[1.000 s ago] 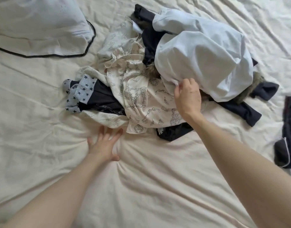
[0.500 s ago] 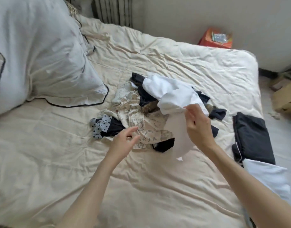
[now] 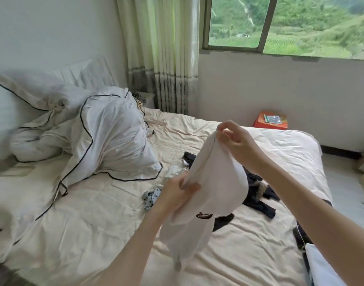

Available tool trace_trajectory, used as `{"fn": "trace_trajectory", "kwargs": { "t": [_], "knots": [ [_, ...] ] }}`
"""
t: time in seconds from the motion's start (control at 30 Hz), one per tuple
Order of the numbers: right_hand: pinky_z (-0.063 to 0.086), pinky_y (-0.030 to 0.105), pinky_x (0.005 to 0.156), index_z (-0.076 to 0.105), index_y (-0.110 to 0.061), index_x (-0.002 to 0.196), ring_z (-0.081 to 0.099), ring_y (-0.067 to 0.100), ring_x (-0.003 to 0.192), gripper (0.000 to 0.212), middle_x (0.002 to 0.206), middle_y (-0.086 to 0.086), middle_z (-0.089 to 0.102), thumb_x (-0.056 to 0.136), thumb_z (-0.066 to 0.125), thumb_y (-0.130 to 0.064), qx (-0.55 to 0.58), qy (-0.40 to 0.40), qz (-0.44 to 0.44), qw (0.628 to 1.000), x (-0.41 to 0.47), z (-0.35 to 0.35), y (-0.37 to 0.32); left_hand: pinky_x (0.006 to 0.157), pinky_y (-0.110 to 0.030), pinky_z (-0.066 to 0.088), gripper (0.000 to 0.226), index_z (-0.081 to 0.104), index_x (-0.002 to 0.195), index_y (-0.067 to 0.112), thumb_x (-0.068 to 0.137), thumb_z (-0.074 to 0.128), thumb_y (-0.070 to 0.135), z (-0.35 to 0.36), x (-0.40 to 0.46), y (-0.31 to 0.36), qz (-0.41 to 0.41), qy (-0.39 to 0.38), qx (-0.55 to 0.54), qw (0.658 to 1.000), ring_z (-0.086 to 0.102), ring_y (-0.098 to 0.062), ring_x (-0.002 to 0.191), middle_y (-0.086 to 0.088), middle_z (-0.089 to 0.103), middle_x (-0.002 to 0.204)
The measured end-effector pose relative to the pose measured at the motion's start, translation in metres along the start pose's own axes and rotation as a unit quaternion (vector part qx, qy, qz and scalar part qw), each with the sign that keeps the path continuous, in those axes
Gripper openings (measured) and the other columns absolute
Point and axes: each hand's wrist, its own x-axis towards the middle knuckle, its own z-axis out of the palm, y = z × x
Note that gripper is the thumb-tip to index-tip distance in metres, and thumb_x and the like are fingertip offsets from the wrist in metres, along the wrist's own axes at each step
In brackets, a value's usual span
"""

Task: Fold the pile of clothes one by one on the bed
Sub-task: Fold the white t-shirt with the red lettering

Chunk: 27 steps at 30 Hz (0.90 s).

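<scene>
**White garment lifted clear of the pile, held by both hands**

The person is holding a white garment (image 3: pixel 216 182) up in the air over the middle of the bed (image 3: pixel 94 213), above the pile of clothes (image 3: pixel 257 193). The right hand (image 3: pixel 234 141) is pinching the top edge of the fabric between thumb and fingertips, with the other fingers loosely curled. The left hand (image 3: pixel 177 193) is gripping a lower fold of the same garment, fingers and thumb closed round the cloth. The fabric is hanging down from both hands in a loose drape, its lowest end dangling toward the near edge of the bed, and a small dark-and-tan mark is showing on its lower part.

Behind and below the garment, the pile is lying on the cream sheet toward the right side of the bed: dark navy pieces, one with a brown furry trim, and a grey star-printed piece (image 3: pixel 151 198) sticking out on the pile's left. A patterned cream piece is partly hidden behind the left hand.

A folded dark garment (image 3: pixel 300 238) with a white item beside it is lying at the right edge of the bed, mostly hidden by the right forearm. White pillows with dark piping (image 3: pixel 106 141) are heaped at the head of the bed on the left. An orange box (image 3: pixel 270 120) is sitting on the floor beyond the far edge, beneath the window (image 3: pixel 290 23), with a curtain (image 3: pixel 160 54) hanging to its left.
</scene>
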Motion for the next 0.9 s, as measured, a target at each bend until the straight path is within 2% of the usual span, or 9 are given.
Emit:
{"fn": "trace_trajectory", "kwargs": {
  "t": [0.1,0.13,0.3,0.4,0.5,0.57,0.7,0.77,0.9],
  "knots": [
    [0.026,0.021,0.045,0.052,-0.023,0.082,0.033,0.01,0.051,0.02,0.07,0.011,0.047,0.097,0.05,-0.01,-0.007,-0.019,-0.002,1.0,-0.003,0.002,-0.007,0.06,-0.028,0.03,0.046,0.067,0.073,0.003,0.076,0.072,0.049,-0.037,-0.026,0.002,0.002,0.037,0.001,0.999,0.044,-0.011,0.064,0.0,0.054,0.065],
    [0.026,0.021,0.046,0.053,-0.024,0.082,0.034,0.011,0.053,0.02,0.072,0.012,0.049,0.097,0.051,-0.011,-0.014,-0.027,0.0,1.0,-0.003,0.004,-0.008,0.062,-0.029,0.03,0.048,0.067,0.077,-0.002,0.08,0.072,0.045,-0.053,-0.035,0.004,0.002,0.044,0.008,0.999,0.044,-0.012,0.067,-0.004,0.054,0.068],
    [0.035,0.021,0.049,0.053,-0.028,0.08,0.043,0.011,0.054,0.018,0.075,-0.001,0.06,0.095,0.055,-0.019,-0.082,-0.049,-0.042,0.995,0.009,0.037,-0.029,0.062,-0.028,0.032,0.017,0.07,0.079,0.007,0.089,0.065,0.02,-0.123,-0.075,0.021,-0.003,0.11,0.096,0.989,0.043,-0.013,0.065,-0.007,0.054,0.069],
    [0.036,0.013,0.046,0.055,-0.024,0.087,0.046,0.008,0.054,0.009,0.075,0.0,0.061,0.095,0.056,-0.02,-0.108,-0.043,-0.09,0.989,0.02,0.061,-0.05,0.059,-0.026,0.031,0.016,0.069,0.079,0.008,0.09,0.064,0.019,-0.16,-0.098,0.035,0.004,0.162,0.11,0.981,0.04,-0.015,0.064,-0.005,0.051,0.068],
    [0.04,0.022,0.052,0.06,-0.021,0.092,0.051,0.016,0.059,0.004,0.079,0.005,0.064,0.095,0.056,-0.022,-0.12,-0.058,-0.109,0.985,0.026,0.087,-0.066,0.058,-0.027,0.03,0.02,0.067,0.08,0.002,0.091,0.062,0.017,-0.19,-0.121,0.041,0.01,0.192,0.097,0.977,0.041,-0.015,0.067,-0.007,0.05,0.07],
    [0.04,0.023,0.057,0.063,-0.019,0.095,0.055,0.02,0.068,0.007,0.083,0.008,0.065,0.094,0.057,-0.022,-0.137,-0.069,-0.112,0.982,0.026,0.103,-0.073,0.058,-0.026,0.033,0.02,0.067,0.085,-0.002,0.092,0.061,0.016,-0.207,-0.133,0.041,0.013,0.211,0.109,0.971,0.044,-0.015,0.068,-0.007,0.054,0.072],
    [0.032,0.017,0.05,0.064,-0.018,0.091,0.045,0.012,0.061,0.006,0.081,0.01,0.062,0.093,0.058,-0.02,-0.153,-0.105,-0.113,0.976,0.027,0.136,-0.087,0.066,-0.026,0.038,0.01,0.068,0.082,0.009,0.089,0.064,0.014,-0.241,-0.151,0.041,0.036,0.284,0.16,0.945,0.049,-0.013,0.068,0.0,0.06,0.07],
    [0.029,0.017,0.048,0.063,-0.02,0.086,0.041,0.013,0.059,0.007,0.077,0.011,0.059,0.092,0.06,-0.019,-0.148,-0.117,-0.114,0.975,0.028,0.15,-0.096,0.066,-0.019,0.04,0.008,0.069,0.082,0.014,0.089,0.065,0.012,-0.254,-0.157,0.041,0.043,0.311,0.157,0.937,0.051,-0.007,0.067,0.007,0.061,0.069],
    [0.034,0.025,0.055,0.066,-0.019,0.085,0.046,0.015,0.062,0.005,0.081,0.013,0.064,0.089,0.064,-0.02,-0.135,-0.126,-0.11,0.977,0.031,0.174,-0.105,0.063,-0.005,0.038,0.009,0.069,0.082,0.014,0.088,0.064,0.009,-0.27,-0.167,0.04,0.066,0.347,0.148,0.924,0.053,0.009,0.062,0.007,0.065,0.072]
  ]
}}
